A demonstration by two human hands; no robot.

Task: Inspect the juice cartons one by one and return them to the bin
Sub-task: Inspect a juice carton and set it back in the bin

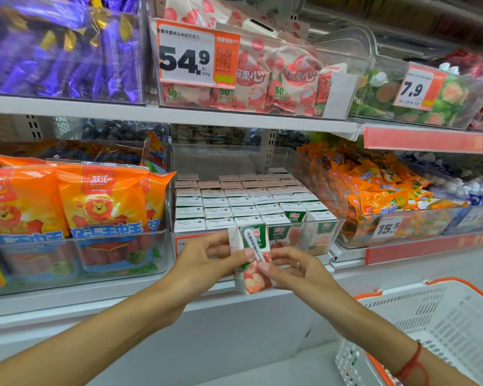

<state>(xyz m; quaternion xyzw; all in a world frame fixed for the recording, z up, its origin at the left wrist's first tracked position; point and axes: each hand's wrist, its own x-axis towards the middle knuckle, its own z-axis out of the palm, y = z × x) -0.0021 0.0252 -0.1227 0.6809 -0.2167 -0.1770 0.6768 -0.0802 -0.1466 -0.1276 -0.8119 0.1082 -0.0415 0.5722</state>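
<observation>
Both the left hand and right hand pinched one juice carton just before the clear bin, where a loose fingertip grip risked dropping it.

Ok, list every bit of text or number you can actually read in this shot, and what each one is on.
"54.9", "500g": orange price tag on the upper bin.
"7.9": price tag, upper right.
"15.5": price tag, lower right bin.
"50%": white and red snack bags.
"双汇": orange sausage bag.
"100%": juice carton held by the left hand and right hand, and cartons in the bin.
Smaller print on tags and cartons: too blurred.
</observation>
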